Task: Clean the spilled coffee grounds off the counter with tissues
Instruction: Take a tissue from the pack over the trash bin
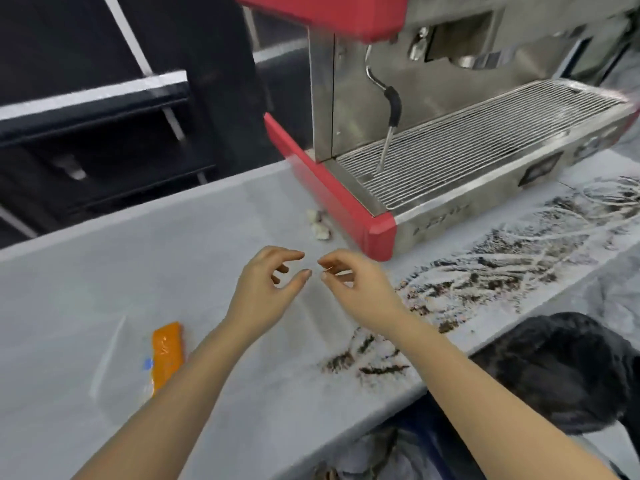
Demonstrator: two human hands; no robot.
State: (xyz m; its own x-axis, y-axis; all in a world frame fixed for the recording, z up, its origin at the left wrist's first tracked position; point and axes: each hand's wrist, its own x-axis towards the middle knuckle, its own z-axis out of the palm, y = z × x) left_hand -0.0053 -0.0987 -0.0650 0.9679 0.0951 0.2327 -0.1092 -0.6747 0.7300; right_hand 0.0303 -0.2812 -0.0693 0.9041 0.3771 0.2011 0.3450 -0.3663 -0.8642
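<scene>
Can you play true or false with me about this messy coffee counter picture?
1. The coffee grounds lie smeared in front of the red coffee machine. True.
2. An orange packet lies on the counter near the left arm. True.
3. The left hand grips a big sponge. False: no sponge is in view.
4. The right hand rests flat in the grounds. False: it hovers beside the left hand, fingertips pinched.

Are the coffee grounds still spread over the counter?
Yes, spread: dark coffee grounds streak the pale grey counter before the red espresso machine.
</scene>
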